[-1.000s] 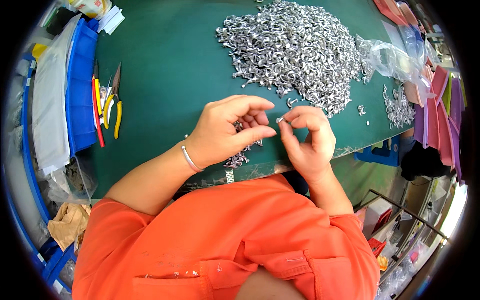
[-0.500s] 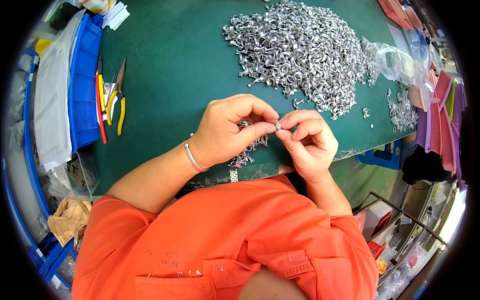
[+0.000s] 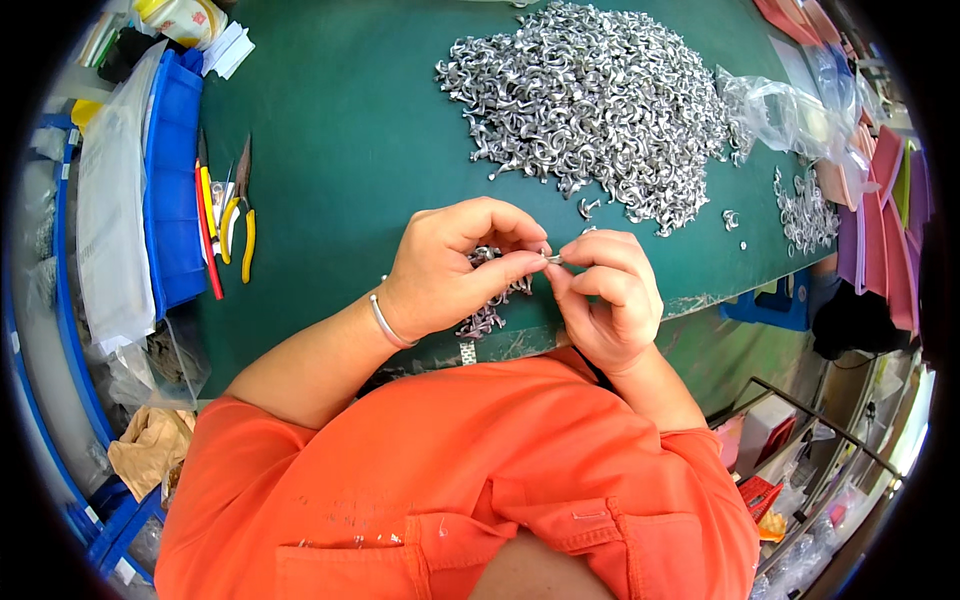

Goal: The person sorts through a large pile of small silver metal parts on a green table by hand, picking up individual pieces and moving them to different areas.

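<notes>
A small silver metal piece [image 3: 553, 259] is pinched between my two hands, above the green table near its front edge. My left hand [image 3: 445, 265] grips one end between thumb and forefinger. On the other side my right hand [image 3: 610, 295] pinches it the same way, its remaining fingers curled. The fingertips hide much of the piece, so its exact shape cannot be told. Under and beside my left hand lies a small heap of curved metal parts [image 3: 482, 322], partly covered by the hand. Beyond both hands spreads a large pile of curved silver castings [image 3: 600, 110].
At the left, yellow-handled pliers [image 3: 236, 215] and a red-handled tool [image 3: 207, 235] lie beside a blue bin [image 3: 178, 210]. Small rings [image 3: 805, 215] and a clear plastic bag [image 3: 785, 120] are at the right. A blue stool [image 3: 768, 305] stands beyond the table edge.
The metal piece has been turned and shows longer between the fingertips. My right hand has shifted slightly left. The whole view has moved a little.
</notes>
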A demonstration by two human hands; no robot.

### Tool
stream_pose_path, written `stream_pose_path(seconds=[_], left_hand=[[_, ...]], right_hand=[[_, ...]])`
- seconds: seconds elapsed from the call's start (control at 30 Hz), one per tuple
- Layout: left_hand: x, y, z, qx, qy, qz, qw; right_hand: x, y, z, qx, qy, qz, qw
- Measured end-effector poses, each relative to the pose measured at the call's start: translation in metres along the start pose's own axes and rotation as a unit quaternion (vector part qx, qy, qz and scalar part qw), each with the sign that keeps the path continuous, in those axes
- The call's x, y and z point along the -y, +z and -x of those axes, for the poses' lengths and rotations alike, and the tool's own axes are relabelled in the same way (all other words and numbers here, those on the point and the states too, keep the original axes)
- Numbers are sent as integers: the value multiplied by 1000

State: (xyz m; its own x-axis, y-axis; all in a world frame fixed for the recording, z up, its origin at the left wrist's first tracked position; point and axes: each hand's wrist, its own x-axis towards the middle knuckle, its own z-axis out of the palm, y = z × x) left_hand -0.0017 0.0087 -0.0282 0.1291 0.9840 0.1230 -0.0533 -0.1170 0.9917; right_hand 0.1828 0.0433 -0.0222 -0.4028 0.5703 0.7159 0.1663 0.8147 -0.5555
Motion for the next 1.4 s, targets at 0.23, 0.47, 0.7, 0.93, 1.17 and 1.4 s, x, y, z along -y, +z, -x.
stream_pose_path(seconds=[0.23,0.47,0.7,0.93,1.17,1.4], left_hand=[[0,2,-3,-9,-3,9,1000],[-17,-14,-10,57,136,-181,972],[-15,-12,-13,118,186,-277,935],[-22,15,-7,26,-201,34,979],[-31,25,-14,6,-59,-32,998],[-38,29,-25,-28,189,-284,940]], right_hand=[[4,-2,2,-19,17,-32,999],[-20,-46,9,-25,172,100,980],[-31,-30,18,68,165,110,978],[-5,-25,7,-15,152,-33,988],[4,-22,8,-68,244,-263,931],[-7,-51,-22,-45,95,-51,993]])
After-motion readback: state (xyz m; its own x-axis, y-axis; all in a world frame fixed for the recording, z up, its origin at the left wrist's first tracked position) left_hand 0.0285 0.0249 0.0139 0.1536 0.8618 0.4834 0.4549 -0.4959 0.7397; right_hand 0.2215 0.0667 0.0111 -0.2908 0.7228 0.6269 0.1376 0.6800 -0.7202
